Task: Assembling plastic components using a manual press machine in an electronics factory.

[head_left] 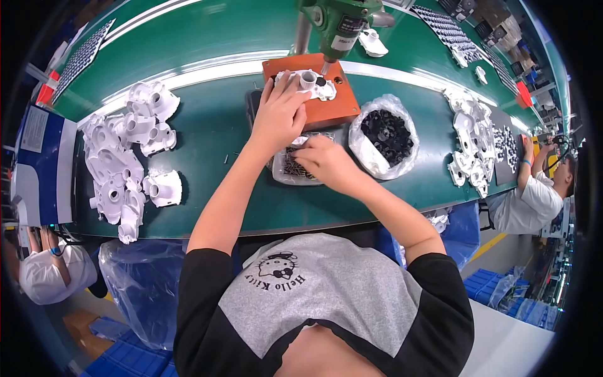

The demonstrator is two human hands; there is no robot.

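Note:
A white plastic housing (325,92) with a round upright collar lies on an orange block (333,113), below the spindle of a green drill-press-like machine (344,31). My left hand (281,113) holds the housing's left side, its fingers over the edge and against the collar. A dark round piece (320,81) sits in the housing beside the collar. My right hand (325,162) reaches into a clear plastic tub (295,180) of thin metal pins or screws (293,164). Its fingers are bent together, and their tips are partly hidden, so what they pinch cannot be made out.
Right of the block stands a plastic-lined container (369,157) of black parts (388,133). White housings pile up at left (113,157) and right (468,138). A green conveyor (232,31) runs behind the bench. Co-workers sit at the far left (59,273) and far right (531,201).

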